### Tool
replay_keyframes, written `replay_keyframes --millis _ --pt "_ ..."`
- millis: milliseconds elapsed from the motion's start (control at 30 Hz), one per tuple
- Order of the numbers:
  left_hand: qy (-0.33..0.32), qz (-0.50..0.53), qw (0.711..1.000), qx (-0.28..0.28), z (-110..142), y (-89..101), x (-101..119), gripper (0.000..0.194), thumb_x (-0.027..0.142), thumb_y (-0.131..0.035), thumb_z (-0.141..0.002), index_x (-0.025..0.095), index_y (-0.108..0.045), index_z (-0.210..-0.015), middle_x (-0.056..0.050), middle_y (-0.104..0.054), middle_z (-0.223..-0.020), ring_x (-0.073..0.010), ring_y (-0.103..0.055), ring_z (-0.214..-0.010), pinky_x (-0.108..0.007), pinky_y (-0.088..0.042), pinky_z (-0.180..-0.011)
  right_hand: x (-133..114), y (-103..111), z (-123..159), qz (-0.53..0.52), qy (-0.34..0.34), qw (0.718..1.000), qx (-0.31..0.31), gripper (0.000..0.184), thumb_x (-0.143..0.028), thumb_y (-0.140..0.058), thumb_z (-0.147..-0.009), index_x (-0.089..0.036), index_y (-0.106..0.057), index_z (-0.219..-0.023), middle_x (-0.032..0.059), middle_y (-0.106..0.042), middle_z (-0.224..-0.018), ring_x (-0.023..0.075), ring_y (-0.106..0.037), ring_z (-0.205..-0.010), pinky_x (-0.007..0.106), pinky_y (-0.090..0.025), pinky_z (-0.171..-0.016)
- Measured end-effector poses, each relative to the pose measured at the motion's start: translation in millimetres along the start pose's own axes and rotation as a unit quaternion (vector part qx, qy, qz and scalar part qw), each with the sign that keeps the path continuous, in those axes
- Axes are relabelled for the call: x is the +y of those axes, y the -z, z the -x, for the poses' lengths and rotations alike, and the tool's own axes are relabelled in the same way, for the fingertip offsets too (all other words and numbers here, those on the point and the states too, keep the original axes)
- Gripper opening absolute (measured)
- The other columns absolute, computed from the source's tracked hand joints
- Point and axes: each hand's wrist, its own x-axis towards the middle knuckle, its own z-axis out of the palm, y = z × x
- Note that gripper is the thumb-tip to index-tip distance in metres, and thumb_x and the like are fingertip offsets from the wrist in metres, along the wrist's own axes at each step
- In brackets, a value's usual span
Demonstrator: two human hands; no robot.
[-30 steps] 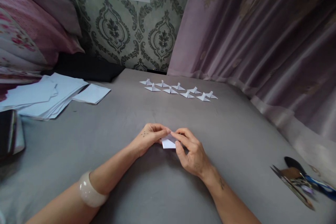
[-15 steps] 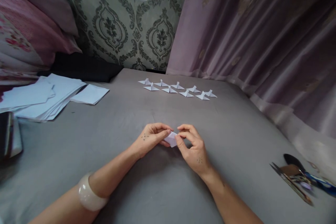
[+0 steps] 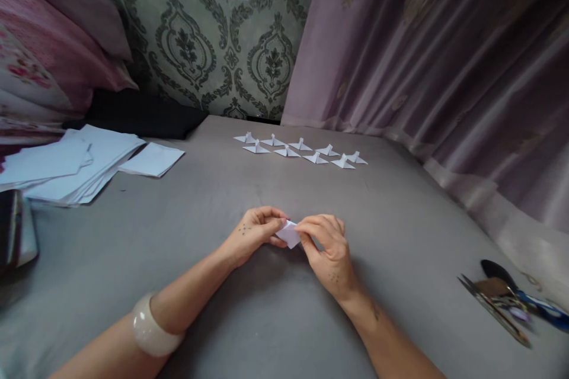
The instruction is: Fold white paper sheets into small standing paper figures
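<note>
Folded paper (image 3: 290, 237), pinched by left hand (image 3: 254, 230) and right hand (image 3: 328, 249), well short of the far edge of the table (image 3: 200, 189); likely light, easily creased, best held by opposite edges.

On my grey worktop (image 3: 200, 189), nine folded paper shapes (image 3: 287, 151) stand in two rows towards the back. White sheets (image 3: 84, 160) lie piled on my left near a black cloth (image 3: 142, 115); tools (image 3: 494, 311) lie on my right.

Nine paper figures (image 3: 287, 152), one folded paper (image 3: 290, 236), one left hand (image 3: 256, 230), one right hand (image 3: 329, 251), one bangle (image 3: 153, 328)
</note>
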Motion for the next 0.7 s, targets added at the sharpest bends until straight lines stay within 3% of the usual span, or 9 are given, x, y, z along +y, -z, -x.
replay_keyframes --millis 200,433,700 --pt "-0.007 0.01 1.0 -0.015 -0.6 0.8 -2.8 0.027 0.032 -0.069 -0.073 0.012 -0.061 -0.088 -0.004 -0.065 -0.077 -0.0147 -0.065 -0.068 -0.028 -0.057 -0.066 1.8 -3.2 3.5 0.053 0.03 0.998 -0.009 0.017 -0.019 -0.063 -0.082 -0.023 -0.065 -0.099 0.0038 -0.067 -0.09 0.0188 -0.057 -0.088 0.037 -0.038 -0.084" --pt "-0.005 0.015 1.0 -0.013 2.5 -3.3 0.8 0.029 0.034 -0.07 -0.073 0.012 -0.06 -0.088 -0.005 -0.067 -0.08 -0.0147 -0.065 -0.07 -0.029 -0.055 -0.07 1.8 -4.5 3.8 0.078 0.049 0.996 -0.018 0.013 -0.017 -0.061 -0.084 -0.026 -0.067 -0.092 0.0028 -0.066 -0.092 0.0186 -0.056 -0.089 0.038 -0.038 -0.085" --pt "-0.041 0.012 0.998 -0.037 5.1 -7.8 4.0 0.027 0.037 -0.069 -0.074 0.013 -0.065 -0.086 -0.005 -0.066 -0.083 -0.0158 -0.063 -0.078 -0.032 -0.053 -0.076 1.5 -6.4 3.7 0.02 -0.032 0.999 0.003 0.007 -0.019 -0.059 -0.084 -0.023 -0.064 -0.082 0.0052 -0.062 -0.094 0.02 -0.054 -0.091 0.039 -0.042 -0.082"
